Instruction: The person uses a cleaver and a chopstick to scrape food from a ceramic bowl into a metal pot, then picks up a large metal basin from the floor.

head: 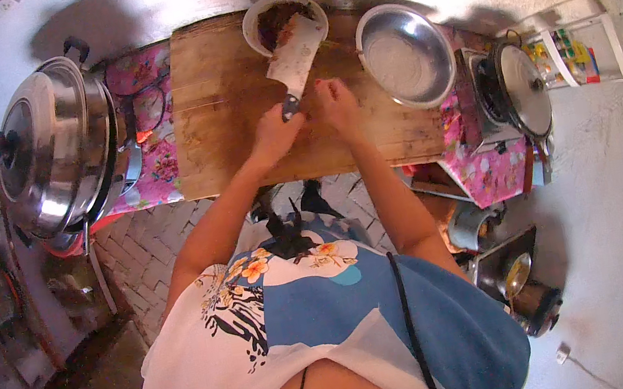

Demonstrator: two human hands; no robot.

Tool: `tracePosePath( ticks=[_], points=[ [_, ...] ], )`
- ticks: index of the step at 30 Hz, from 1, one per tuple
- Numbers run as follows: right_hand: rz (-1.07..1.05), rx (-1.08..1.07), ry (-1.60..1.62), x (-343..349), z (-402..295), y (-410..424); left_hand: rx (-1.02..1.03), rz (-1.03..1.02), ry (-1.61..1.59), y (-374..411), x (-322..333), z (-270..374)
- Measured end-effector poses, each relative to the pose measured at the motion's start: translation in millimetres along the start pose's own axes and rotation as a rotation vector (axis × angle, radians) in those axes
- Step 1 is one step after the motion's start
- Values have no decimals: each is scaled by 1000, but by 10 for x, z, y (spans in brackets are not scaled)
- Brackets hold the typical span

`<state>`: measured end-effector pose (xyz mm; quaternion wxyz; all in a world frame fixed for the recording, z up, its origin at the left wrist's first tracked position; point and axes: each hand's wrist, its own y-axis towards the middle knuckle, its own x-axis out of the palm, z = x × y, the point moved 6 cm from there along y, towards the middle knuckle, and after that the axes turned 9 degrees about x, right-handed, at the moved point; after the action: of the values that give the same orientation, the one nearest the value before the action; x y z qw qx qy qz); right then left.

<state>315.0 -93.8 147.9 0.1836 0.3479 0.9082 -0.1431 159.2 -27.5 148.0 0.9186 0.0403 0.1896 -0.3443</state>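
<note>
My left hand point(278, 134) grips the dark handle of a cleaver point(296, 56). The broad blade reaches away from me, its far end over a white bowl point(255, 42) and bits of reddish-brown food on it. Inside the bowl is a dark reddish-brown food mass point(276, 18), partly hidden by the blade. Just right of the handle, my right hand point(341, 108) is held above the wooden cutting board point(216, 105) with curled fingers. Whether anything is in those fingers is unclear. To its right stands a metal basin point(406, 58).
At left stands a large lidded steel steamer pot point(53, 148). A lidded pan point(524, 91) sits on a stove at the right. Pink floral cloth point(149, 166) shows beside the board. A white wall rack point(611, 45) holds colourful packets. Brick paving point(132, 249) lies below.
</note>
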Motion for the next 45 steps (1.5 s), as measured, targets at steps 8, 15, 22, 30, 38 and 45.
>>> tracePosePath(
  ticks=[8,15,22,30,38,45],
  points=[
    [-49,-94,-952,-365,38,1396,-63,29,239,472,-307,-155],
    [-228,-216,-1042,-279,11,1787,-296,12,83,524,-435,7],
    [-213,-283,-1115,-761,-862,1615,-394,-160,160,709,-632,126],
    [-313,-320,-528,-771,-544,1147,-351,-200,102,907,-535,470],
    [-225,-316,-420,-461,-44,1137,-272,-219,105,927,-432,670],
    [-119,-291,-799,-352,166,1541,-356,-207,112,653,-529,711]
  ],
)
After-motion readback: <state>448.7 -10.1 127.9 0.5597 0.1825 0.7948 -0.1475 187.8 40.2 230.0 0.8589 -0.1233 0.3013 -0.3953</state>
